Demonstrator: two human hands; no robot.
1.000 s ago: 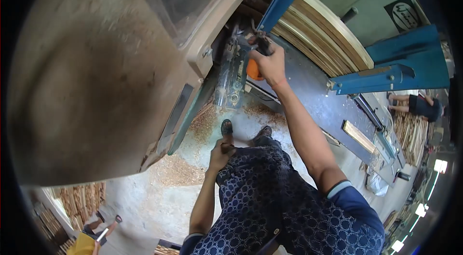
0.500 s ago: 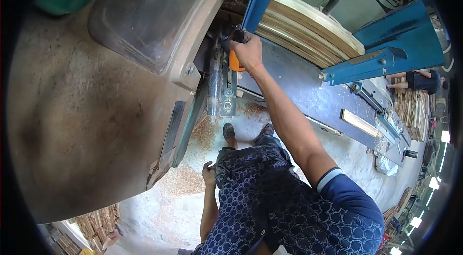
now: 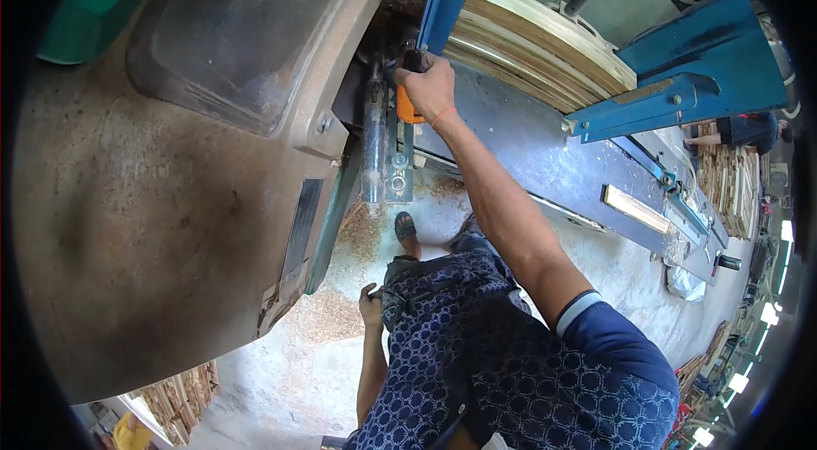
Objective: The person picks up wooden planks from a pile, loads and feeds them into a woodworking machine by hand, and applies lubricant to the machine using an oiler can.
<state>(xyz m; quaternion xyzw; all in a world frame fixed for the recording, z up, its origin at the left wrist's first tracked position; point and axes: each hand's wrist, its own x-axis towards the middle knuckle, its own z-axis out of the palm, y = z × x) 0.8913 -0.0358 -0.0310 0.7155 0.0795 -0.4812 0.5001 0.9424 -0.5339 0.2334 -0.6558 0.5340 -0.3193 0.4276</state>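
Note:
My right hand [image 3: 427,91] reaches up to the machine and wraps around a black handle [image 3: 414,61]. Just under it shows an orange part [image 3: 409,106], next to a metal cylinder [image 3: 373,144] and a flat bracket with bolts [image 3: 397,182]. My fingers partly cover the handle. To the right of that hand, curved-looking wooden boards [image 3: 545,42] are stacked on edge between blue metal guides [image 3: 672,97]. My left hand [image 3: 371,307] hangs low beside my thigh, loosely curled with thumb and finger apart, and nothing shows in it.
A large brown machine hood [image 3: 153,220] with a dark window fills the left. A dusty machine table [image 3: 528,135] runs right, bearing a short wooden piece [image 3: 637,209]. Sawdust [image 3: 328,318] lies on the floor. Far right, another person [image 3: 749,131] is by stacked wood [image 3: 732,182].
My view shifts slightly, and the machine hood sits a little further left. My right hand stays on the handle. At the table's far right, a blue sliding part looks shifted rightward.

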